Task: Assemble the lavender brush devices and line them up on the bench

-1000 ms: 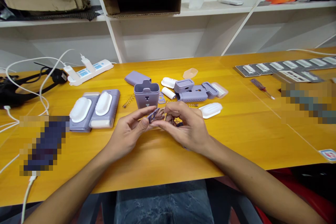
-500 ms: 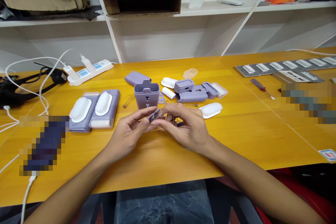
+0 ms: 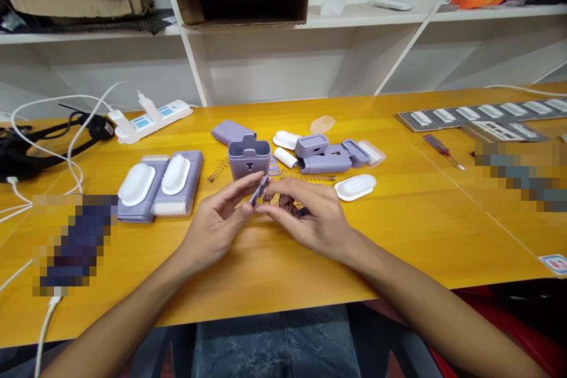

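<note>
My left hand (image 3: 221, 215) pinches a small flat purple part (image 3: 259, 191) between thumb and fingers, tilted on edge. My right hand (image 3: 312, 212) is closed beside it, its thumb and index finger reaching the part's right side. Brownish, partly hidden pieces (image 3: 287, 204) show under the right fingers; I cannot make out their kind. Just beyond the hands an open purple housing (image 3: 249, 159) stands upright with a T-shaped slot. Close by lie a coil spring (image 3: 310, 176), a second spring (image 3: 218, 170), a white cylinder (image 3: 286, 157) and a white bristled brush head (image 3: 355, 186).
At left lie two purple units with white brush heads (image 3: 175, 175), beside a power strip (image 3: 153, 121) and white cables. More purple shells (image 3: 325, 159) sit behind the right hand. Farther right are a screwdriver (image 3: 444, 151) and a metal fixture (image 3: 481, 116). White shelves (image 3: 274, 65) back the table.
The small purple part has turned from lying slanted to standing more on edge between my hands. The hands have otherwise barely moved.
</note>
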### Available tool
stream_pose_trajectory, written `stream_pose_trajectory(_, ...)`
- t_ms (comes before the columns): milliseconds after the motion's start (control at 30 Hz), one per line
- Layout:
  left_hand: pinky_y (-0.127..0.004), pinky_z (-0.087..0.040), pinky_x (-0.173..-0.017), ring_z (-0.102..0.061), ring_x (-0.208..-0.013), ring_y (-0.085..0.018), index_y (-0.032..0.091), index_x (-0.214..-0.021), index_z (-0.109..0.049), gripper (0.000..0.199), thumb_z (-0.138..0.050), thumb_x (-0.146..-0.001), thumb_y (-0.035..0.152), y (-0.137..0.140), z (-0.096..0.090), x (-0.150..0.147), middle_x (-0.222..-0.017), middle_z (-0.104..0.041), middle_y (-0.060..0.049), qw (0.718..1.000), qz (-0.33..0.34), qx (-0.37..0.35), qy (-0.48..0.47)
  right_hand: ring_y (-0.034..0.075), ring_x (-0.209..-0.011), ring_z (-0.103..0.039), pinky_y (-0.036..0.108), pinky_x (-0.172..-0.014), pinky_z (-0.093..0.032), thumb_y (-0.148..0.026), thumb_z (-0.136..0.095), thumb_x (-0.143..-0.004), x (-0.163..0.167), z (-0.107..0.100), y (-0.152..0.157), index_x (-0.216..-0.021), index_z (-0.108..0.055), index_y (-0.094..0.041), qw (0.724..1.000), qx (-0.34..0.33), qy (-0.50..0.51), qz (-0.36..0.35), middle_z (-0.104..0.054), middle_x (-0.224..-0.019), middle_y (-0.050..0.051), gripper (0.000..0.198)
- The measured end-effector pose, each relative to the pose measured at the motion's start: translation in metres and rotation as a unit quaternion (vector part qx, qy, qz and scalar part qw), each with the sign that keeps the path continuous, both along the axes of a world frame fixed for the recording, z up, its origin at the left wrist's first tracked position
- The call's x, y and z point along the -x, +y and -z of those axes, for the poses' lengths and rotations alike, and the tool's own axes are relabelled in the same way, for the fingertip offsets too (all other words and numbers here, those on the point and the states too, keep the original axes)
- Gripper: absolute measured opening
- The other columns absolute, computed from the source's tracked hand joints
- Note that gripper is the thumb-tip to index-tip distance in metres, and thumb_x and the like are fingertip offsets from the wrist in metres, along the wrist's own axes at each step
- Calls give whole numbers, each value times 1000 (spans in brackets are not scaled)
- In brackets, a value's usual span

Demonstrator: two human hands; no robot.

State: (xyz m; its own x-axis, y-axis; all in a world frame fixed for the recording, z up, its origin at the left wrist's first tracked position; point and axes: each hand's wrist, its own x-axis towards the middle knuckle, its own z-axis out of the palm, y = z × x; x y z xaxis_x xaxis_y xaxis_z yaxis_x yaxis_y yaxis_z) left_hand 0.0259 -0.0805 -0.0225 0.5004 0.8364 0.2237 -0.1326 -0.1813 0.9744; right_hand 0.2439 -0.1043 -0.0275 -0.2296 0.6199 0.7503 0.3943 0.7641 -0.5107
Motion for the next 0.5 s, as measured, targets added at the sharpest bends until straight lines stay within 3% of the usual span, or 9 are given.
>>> stream_pose_trajectory(100,-34,-55,-121,-63,-148,-26,27,-145,-73,51,-81,-98,46,1,1,0,-158,-66,-10,1000,6,7,-28,15,-67,-69,28,-57,-55,-21,-79,-101,0,0,1,-119,-73,-17,1000,8,-5,-10,-81,-98,9,19)
stream_pose_trajectory(300,-37,-61,-116,-68,-143,-31,25,-141,-75,58,-94,-87,34,1,-1,-1,-156,-68,-13,996,5,65,-56,22,-93,-78,37,-83,-65,-17,-71,-104,-1,-1,2,-122,-70,-18,999,1,-10,-38,-81,-106,11,18)
stream_pose_trajectory(500,-36,-64,-112,-74,-134,-30,25,-137,-77,58,-96,-84,31,1,-3,-2,-147,-74,-12,996,-8,66,-57,22,-97,-76,37,-85,-62,-13,-63,-107,-2,-3,1,-130,-66,-19,998,27,-18,-45,-80,-112,12,24)
